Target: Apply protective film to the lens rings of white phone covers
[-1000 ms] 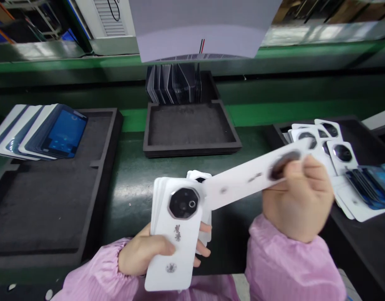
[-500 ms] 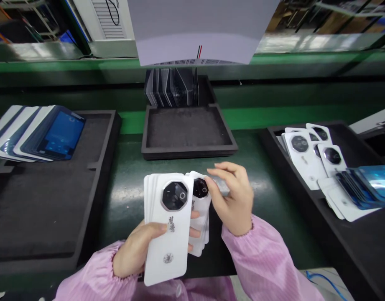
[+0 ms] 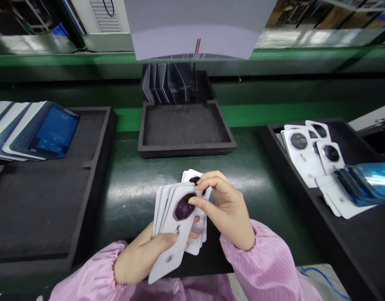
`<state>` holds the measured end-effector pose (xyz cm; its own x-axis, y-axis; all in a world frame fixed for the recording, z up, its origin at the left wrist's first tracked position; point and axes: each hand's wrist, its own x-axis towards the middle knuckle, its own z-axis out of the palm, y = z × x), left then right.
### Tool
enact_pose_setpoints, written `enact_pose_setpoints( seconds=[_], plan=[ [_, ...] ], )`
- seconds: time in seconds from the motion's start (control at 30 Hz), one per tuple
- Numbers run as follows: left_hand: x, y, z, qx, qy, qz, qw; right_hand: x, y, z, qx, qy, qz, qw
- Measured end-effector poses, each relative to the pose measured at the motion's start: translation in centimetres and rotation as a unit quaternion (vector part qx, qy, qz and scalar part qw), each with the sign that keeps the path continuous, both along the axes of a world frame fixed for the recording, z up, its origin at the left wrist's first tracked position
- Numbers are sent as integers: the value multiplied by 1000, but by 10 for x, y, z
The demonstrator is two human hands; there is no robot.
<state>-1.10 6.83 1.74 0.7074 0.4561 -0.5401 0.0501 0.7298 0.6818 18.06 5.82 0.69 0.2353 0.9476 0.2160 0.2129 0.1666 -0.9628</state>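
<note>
1. The right hand (image 3: 225, 213) has come back from 3 o'clock, where it carried a single cover a second ago, to the fanned stack of white plastic phone back covers (image 3: 167, 234) at 6 o'clock. The stack now leans toward 1 o'clock.
2. The black foam tray (image 3: 352, 234) at 3 o'clock bears laid-out white covers (image 3: 300, 154), so that carried cover is probably set down there.
3. The left hand (image 3: 142, 259) grips the stack from beneath, fingers curled shut and thumb on the top face.
4. The right fingers (image 3: 211, 182) are half closed. They pinch the stack's upper end, with the thumb on the dark octagonal camera ring (image 3: 183, 207).
</note>
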Motion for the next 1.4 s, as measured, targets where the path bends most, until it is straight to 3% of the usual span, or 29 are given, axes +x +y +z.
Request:
enact_pose_setpoints(
  seconds=[0.23, 0.33, 0.4, 0.47, 0.57, 0.63, 0.7, 0.77, 0.87, 0.93, 1.1, 1.4],
  plan=[
    [1, -1, 0, 26, 18, -15, 999, 6, 2, 3, -36, 52, 60, 996],
    [2, -1, -1, 8, 18, 4, 1000, 4, 1, 3, -27, -2, 39, 999],
    [3, -1, -2, -9, 23, 25, 999, -1, -1, 2, 40, -106, -23, 993],
    [3, -1, -2, -33, 15, 48, 998, -6, -4, -1, 151, -211, -58, 964],
    [5, 2, 0, -70, -11, 76, 995, -7, -9, -2, 282, -247, 25, 927],
    [5, 5, 1, -93, -30, 85, 992, -4, -12, -1, 293, -159, 82, 939],
    [5, 9, 2, -117, -47, 68, 990, 2, -14, 3, 255, -15, 67, 965],
    [5, 12, 3, -140, -62, 35, 988, 7, -14, 7, 164, 102, 27, 981],
    [5, 14, 3, -172, -58, -10, 983, 10, -9, 10, 23, 152, 22, 988],
    [5, 14, 4, -185, -42, -21, 982, 10, -5, 9, -22, 144, 46, 988],
    [6, 14, 4, -179, -29, -26, 983, 5, -2, 3, -56, 96, 40, 993],
    [5, 11, 0, -154, -30, -26, 987, 4, -3, 0, -33, 55, 53, 997]
  ],
)
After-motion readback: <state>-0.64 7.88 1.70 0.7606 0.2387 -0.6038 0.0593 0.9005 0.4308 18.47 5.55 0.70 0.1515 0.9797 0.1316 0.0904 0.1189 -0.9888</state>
